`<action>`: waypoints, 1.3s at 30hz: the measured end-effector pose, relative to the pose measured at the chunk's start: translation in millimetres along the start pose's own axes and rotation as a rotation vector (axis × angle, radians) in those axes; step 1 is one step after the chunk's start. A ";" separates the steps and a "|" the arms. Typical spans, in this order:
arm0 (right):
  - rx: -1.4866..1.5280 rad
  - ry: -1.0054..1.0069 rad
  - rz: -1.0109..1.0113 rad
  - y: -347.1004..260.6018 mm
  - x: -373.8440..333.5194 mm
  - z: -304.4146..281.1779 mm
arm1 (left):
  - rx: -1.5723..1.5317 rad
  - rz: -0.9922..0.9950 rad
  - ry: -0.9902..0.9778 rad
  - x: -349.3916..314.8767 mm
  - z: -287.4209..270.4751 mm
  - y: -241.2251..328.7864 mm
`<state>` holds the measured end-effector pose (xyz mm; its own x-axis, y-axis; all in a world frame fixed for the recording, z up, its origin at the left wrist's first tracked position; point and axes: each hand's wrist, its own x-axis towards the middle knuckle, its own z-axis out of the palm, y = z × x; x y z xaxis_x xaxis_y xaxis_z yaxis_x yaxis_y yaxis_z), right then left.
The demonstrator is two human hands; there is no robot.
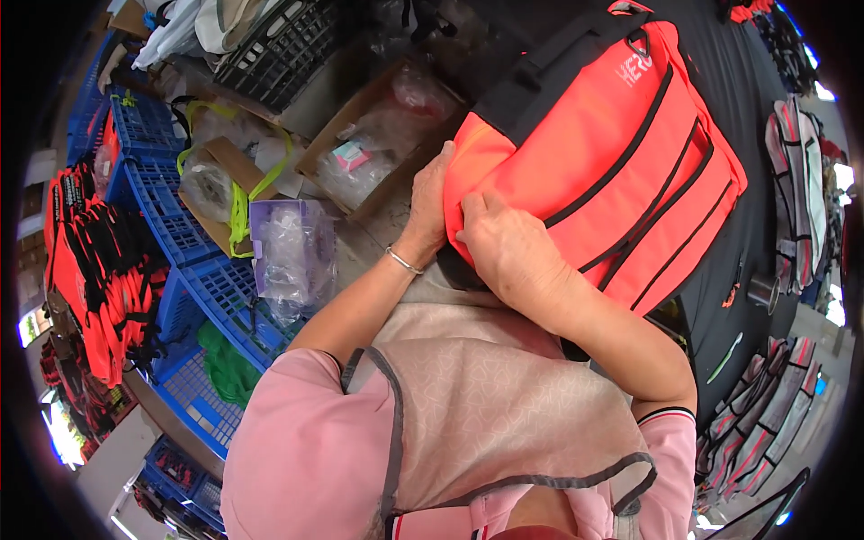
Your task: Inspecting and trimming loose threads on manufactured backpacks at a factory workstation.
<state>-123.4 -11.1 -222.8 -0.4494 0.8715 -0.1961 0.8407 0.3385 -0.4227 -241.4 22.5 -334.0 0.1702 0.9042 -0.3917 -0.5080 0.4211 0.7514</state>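
Observation:
A bright orange life vest [621, 153] with black straps lies on a black-covered table [729, 297]. My left hand [430, 202] grips the vest's near left edge, fingers curled around it; a thin bracelet circles that wrist. My right hand [504, 247] presses on the vest's lower left corner, fingers pinching the fabric. Both forearms reach up from my body, which wears a pink top and a beige apron.
Blue plastic crates [193, 270] stand at left, with a stack of orange vests [99, 270] beside them. Cardboard boxes with clear plastic bags [378, 148] sit beyond my left hand. A black crate [279, 45] is farther back. Grey and red vests [765, 405] lie at right.

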 end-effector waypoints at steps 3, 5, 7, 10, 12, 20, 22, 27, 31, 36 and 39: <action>-0.203 -0.099 -0.037 -0.5 2.4 -5.1 | 0.142 0.083 -0.013 0.5 0.2 0.2; -0.140 -0.147 -0.007 5.7 8.8 -6.9 | 0.219 0.152 -0.016 0.2 1.7 -0.8; -0.143 -0.197 -0.035 14.3 15.6 -6.5 | 0.186 0.163 0.034 0.0 3.9 -2.7; 0.029 -0.242 -0.150 32.2 26.6 -8.6 | 0.343 0.294 0.072 1.3 4.3 -6.2; 0.407 -0.438 -0.042 43.2 25.9 -14.7 | 0.391 0.291 0.094 3.4 0.8 -9.4; 0.867 -0.361 0.226 31.0 -12.1 -22.0 | 0.772 0.591 0.071 16.5 -21.2 -48.1; 0.807 -0.317 0.177 23.2 -14.8 -17.9 | 0.972 0.808 0.110 21.9 -21.2 -59.7; 0.630 -0.209 0.146 19.0 -22.9 -21.3 | 0.937 0.949 0.135 19.0 -17.3 -73.7; 0.504 -0.197 0.119 9.3 -26.0 -17.5 | 0.605 0.405 -0.003 19.7 -15.2 -74.1; 0.536 0.037 0.179 28.2 -26.5 -36.9 | 0.847 0.629 -0.048 39.5 -21.5 -79.7; 0.743 0.636 0.273 72.2 -77.3 -85.1 | 0.748 0.582 -0.109 35.8 -31.3 -74.5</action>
<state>-2.2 -23.8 -162.9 0.1561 0.9866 0.0476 0.3931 -0.0178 -0.9193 -223.9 21.2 -420.7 0.1581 0.9720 0.1737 0.1273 -0.1945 0.9726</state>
